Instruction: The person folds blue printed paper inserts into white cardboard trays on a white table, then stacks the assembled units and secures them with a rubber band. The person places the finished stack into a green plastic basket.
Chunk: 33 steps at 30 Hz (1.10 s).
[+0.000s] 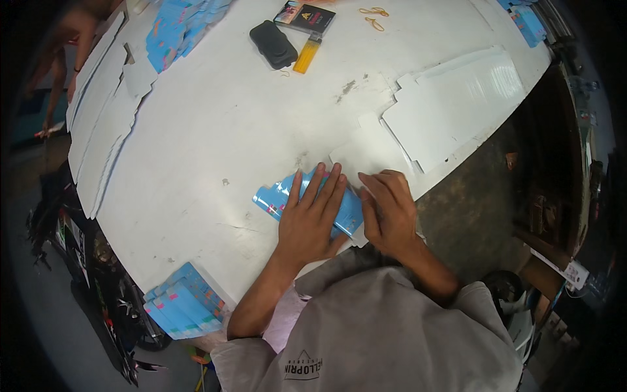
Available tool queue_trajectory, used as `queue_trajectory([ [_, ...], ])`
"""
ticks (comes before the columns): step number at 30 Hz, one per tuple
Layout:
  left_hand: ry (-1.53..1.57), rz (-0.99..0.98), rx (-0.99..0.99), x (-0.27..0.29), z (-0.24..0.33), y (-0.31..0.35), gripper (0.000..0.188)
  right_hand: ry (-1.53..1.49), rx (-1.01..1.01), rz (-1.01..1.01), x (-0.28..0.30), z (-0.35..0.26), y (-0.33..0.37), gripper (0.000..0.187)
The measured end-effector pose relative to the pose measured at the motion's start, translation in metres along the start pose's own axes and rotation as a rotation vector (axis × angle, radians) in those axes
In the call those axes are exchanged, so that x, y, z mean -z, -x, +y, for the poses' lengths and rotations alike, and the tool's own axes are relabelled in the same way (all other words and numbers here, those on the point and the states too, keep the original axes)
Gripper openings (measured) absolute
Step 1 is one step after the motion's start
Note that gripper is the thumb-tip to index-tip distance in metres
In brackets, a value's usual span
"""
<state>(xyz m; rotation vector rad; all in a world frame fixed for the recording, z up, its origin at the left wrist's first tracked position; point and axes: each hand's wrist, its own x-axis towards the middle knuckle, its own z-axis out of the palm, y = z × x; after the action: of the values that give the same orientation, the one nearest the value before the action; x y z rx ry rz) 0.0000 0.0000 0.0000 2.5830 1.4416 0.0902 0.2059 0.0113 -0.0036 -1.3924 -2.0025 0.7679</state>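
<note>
My left hand point(313, 215) lies flat with its fingers stretched out on a blue printed carton blank point(269, 199), near the table's front edge. Bright pink marks and a glossy surface show at the carton's left end. Beside its right edge is my right hand point(392, 212), with the fingers curled inward and the thumb close to them. Whatever those fingers may pinch is hidden. A small white flap point(359, 236) shows between the two hands. Just beyond my right hand, white card blanks point(366, 147) lie flat on the table.
A larger stack of white blanks point(457, 104) lies at the right, another point(111, 130) at the left. Blue cartons point(186, 304) sit at the near left corner. Farther back are a black case point(273, 44), yellow lighter point(307, 55), dark pack point(305, 16) and rubber bands point(374, 18). Another person's arm point(80, 46) is far left.
</note>
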Motion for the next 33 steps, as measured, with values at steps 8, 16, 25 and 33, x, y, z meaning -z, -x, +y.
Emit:
queue_trajectory([
  [8,0.283,0.128,0.167,0.003,-0.011,0.042,0.056,0.126,0.112,0.119,-0.013,0.007,-0.001,0.047],
  [16,0.220,0.178,0.199,-0.005,-0.002,0.016,0.053,0.170,0.053,0.119,-0.002,0.005,-0.022,0.056],
  [25,0.248,0.171,0.172,0.008,-0.005,0.007,0.053,0.375,0.118,0.139,0.012,0.000,-0.036,0.058],
  [33,0.523,0.214,0.207,-0.013,-0.010,0.006,0.056,0.337,0.083,0.094,0.001,-0.006,-0.038,0.047],
])
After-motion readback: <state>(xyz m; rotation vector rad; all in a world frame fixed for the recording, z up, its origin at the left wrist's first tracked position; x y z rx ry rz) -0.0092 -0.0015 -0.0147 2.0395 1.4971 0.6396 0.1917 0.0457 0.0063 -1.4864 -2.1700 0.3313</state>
